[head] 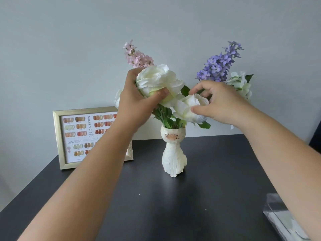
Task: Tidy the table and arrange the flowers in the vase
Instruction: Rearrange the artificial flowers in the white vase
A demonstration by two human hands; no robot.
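1. Pale grey wall backs our dark table; a gold picture frame stands at the left.
2. Our left hand curls its fingers round the upper white bloom; our right hand pinches the lower white bloom between thumb and forefinger.
3. Both blooms rise from the cat vase, upright mid-table.

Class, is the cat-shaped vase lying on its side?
No, the vase stands upright on the table with flower stems in it.

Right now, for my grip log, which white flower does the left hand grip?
The upper white bloom, beneath the pink spray, in the left hand; the right hand pinches the lower white bloom.
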